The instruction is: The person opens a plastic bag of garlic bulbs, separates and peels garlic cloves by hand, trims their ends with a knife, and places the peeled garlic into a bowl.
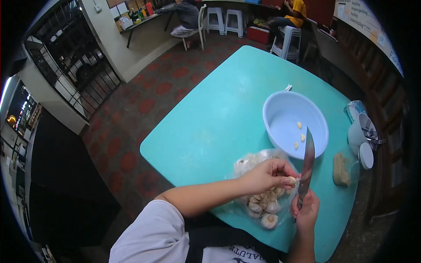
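Note:
My left hand pinches a garlic clove between thumb and fingers, over a clear plastic bag of garlic. Several whole garlic bulbs lie in and at the mouth of that bag. In my right hand is a kitchen knife, gripped by its handle with the blade pointing up and away from me. The blade's lower part is right beside the clove; whether they touch I cannot tell. Beyond my hands, a light blue basin holds 3 peeled cloves.
The turquoise table has rounded corners. Along its right side stand a white container of cutlery, a tan block-like item and a plastic packet. Two people sit at the back, near white stools. A barred gate is at left.

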A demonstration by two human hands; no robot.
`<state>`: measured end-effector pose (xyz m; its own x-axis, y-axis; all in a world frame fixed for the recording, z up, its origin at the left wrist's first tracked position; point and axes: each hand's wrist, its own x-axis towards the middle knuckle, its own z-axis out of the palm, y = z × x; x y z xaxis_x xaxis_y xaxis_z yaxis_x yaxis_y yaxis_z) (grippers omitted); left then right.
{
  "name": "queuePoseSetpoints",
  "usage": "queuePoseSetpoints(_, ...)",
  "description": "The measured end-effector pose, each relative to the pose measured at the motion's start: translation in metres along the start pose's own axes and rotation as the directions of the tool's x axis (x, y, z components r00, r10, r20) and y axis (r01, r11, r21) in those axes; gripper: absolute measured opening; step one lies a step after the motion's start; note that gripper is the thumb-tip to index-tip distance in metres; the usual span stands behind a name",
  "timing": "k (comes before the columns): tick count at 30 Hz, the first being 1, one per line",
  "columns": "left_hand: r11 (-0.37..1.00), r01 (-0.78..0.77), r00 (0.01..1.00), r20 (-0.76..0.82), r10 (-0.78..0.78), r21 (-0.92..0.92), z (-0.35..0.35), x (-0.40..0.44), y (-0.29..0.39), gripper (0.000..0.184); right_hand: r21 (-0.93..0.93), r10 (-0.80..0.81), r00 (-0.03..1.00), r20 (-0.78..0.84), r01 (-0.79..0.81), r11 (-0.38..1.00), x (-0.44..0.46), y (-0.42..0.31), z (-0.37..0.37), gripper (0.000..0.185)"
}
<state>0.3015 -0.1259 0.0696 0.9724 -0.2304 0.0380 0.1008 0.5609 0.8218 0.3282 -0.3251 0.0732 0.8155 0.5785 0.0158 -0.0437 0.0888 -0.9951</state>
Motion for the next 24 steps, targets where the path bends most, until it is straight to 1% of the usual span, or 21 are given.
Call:
queuePoseSetpoints(3,1.000,0.019,1.000,0.025,-0.018,-0.012,0.002,0.000,0.005,0.021,0.043,0.029,0.999,0.027,-0.030,0.999,0.001,-0.003,-0.004,0.070)
queuePoseSetpoints(6,0.994,-0.050,0.995,0.087,0.041,0.100,0.002,-0.001,0.002,0.021,0.094,0.030,0.999,0.023,-0.032,0.995,-0.003,-0.003,-0.004,0.069)
queuePoseSetpoints(7,0.997,-0.034,0.996,0.087,0.028,0.067,0.003,-0.001,0.002,0.020,0.050,0.006,1.000,0.028,-0.008,0.999,-0.002,-0.004,-0.002,0.067)
queuePoseSetpoints(9,1.000,0.000,0.996,0.085,0.000,-0.002,0.004,-0.003,0.001,0.020,-0.038,-0.034,0.999,0.040,0.036,0.999,-0.002,-0.006,0.004,0.064)
queuePoseSetpoints(12,0.996,0.092,0.993,0.066,-0.093,0.017,0.003,-0.002,-0.001,0.018,-0.046,-0.060,0.997,0.057,0.063,0.997,-0.005,-0.002,0.004,0.071)
queuePoseSetpoints(15,0.988,0.154,0.975,0.159,-0.155,0.021,-0.002,-0.001,-0.002,0.027,-0.060,-0.058,0.995,0.075,0.063,0.996,-0.007,-0.002,0.003,0.072)
queuePoseSetpoints(18,0.959,0.284,0.942,0.189,-0.278,-0.007,0.002,-0.001,0.004,0.028,-0.074,-0.090,0.992,0.084,0.096,0.993,-0.008,-0.004,0.003,0.072)
queuePoseSetpoints(21,0.986,0.165,0.981,0.097,-0.166,0.026,0.002,-0.002,0.006,0.027,-0.060,-0.093,0.992,0.084,0.098,0.993,-0.008,-0.004,0.004,0.073)
queuePoseSetpoints(24,0.994,0.112,0.988,0.107,-0.112,0.013,-0.001,0.000,0.009,0.024,-0.042,-0.099,0.991,0.086,0.103,0.994,-0.007,-0.004,0.004,0.073)
